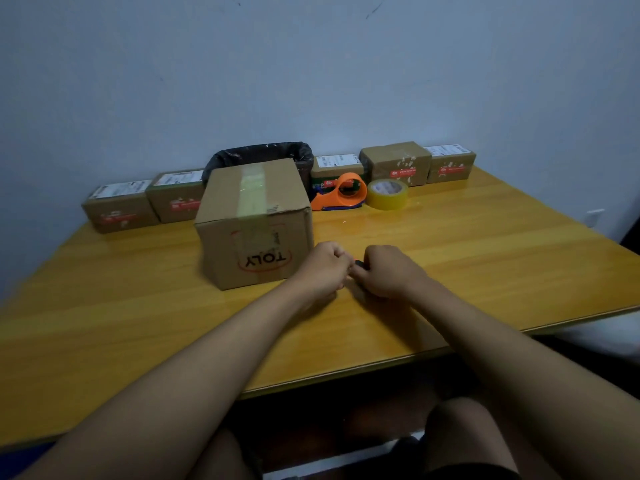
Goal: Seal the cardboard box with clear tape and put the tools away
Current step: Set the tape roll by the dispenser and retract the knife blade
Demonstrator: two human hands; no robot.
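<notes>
A cardboard box (256,223) marked "TOLY" stands on the yellow wooden table (485,251), with a strip of tape running over its top and down its front. Just right of the box, my left hand (323,268) and my right hand (384,271) meet with fingers closed around a small dark object (358,264), mostly hidden between them. An orange tape dispenser (341,192) and a roll of clear tape (387,194) lie behind, near the back of the table.
Several small sealed parcels (119,207) line the back edge against the wall. A bin with a black liner (263,157) stands behind the box. The table's front edge runs below my forearms.
</notes>
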